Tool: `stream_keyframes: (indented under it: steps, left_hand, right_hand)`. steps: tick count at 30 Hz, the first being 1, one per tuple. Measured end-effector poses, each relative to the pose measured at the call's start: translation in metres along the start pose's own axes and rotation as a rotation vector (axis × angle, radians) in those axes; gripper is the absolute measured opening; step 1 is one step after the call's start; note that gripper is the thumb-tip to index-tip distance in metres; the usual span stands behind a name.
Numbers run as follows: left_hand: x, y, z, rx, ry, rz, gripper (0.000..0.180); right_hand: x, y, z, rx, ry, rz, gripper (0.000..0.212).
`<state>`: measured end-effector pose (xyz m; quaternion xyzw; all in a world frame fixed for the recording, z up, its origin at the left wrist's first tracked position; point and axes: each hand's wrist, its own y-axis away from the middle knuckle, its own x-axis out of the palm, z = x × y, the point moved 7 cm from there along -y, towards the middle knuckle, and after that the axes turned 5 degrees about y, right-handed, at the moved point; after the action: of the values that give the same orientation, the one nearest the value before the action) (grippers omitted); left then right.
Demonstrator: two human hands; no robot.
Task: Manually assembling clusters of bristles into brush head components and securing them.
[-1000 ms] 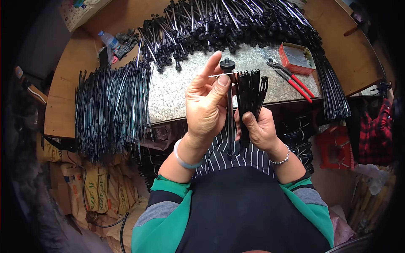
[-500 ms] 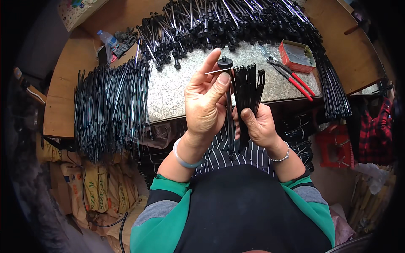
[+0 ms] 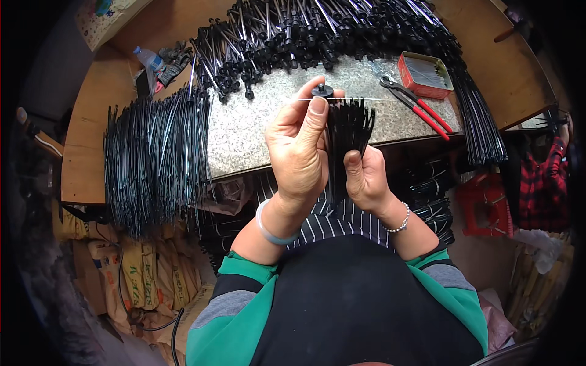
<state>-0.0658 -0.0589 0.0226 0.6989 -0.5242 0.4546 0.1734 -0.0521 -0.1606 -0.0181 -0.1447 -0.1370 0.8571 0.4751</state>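
Note:
My left hand (image 3: 296,149) is closed, its thumb and fingers pinching a thin pale wire (image 3: 383,99) just below a round black cap (image 3: 322,91). The cap appears to top a rod, mostly hidden by the hand. Level and straight, the wire runs rightward across the upper ends of a bundle of thin black strips (image 3: 349,128); whether it passes through their ends I cannot tell. Around the lower part of this bundle my right hand (image 3: 368,182) is closed, thumb in front. The strips stand upright and fan out slightly at the top.
Black capped rods (image 3: 287,36) are heaped along the back of the speckled tabletop (image 3: 238,134). Long black strips (image 3: 155,158) hang over the left front edge, others (image 3: 479,128) at right. Red-handled pliers (image 3: 421,113) lie beside a red box (image 3: 427,76) of thin wires.
The wire, slanted and left of the bundle before, now lies level across the strips' tops and sticks out on the right. The fanned tops have drawn closer to my left hand.

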Motion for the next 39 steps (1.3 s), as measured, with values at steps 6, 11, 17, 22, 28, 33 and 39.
stream_keyframes:
  steps: [6,11,17,22,28,33,39]
  left_hand:
    - [0.002,0.002,0.004,0.055,-0.114,0.02,0.031]
    - [0.005,0.003,0.007,0.023,-0.105,0.018,0.032]
    - [0.005,0.001,0.01,-0.057,-0.124,0.066,0.036]
    - [-0.005,-0.006,0.016,-0.273,-0.045,0.124,0.033]
    - [-0.003,0.001,-0.006,0.31,-0.282,0.022,0.046]
    - [0.004,0.002,-0.003,0.328,-0.662,-0.011,0.029]
    - [0.0,0.002,0.001,0.301,-0.583,-0.005,0.027]
  right_hand:
    - [-0.003,-0.002,0.006,-0.14,0.063,-0.127,0.036]
    - [-0.003,-0.002,-0.002,-0.103,0.066,-0.114,0.036]
    - [0.002,-0.006,-0.001,-0.11,0.009,-0.086,0.039]
    - [0.003,-0.006,-0.002,-0.18,-0.053,-0.124,0.036]
    - [-0.003,-0.004,0.002,-0.133,0.253,-0.173,0.029]
    - [-0.006,-0.002,0.008,-0.241,0.264,-0.305,0.028]
    - [-0.012,-0.005,0.008,-0.203,0.245,-0.227,0.024]
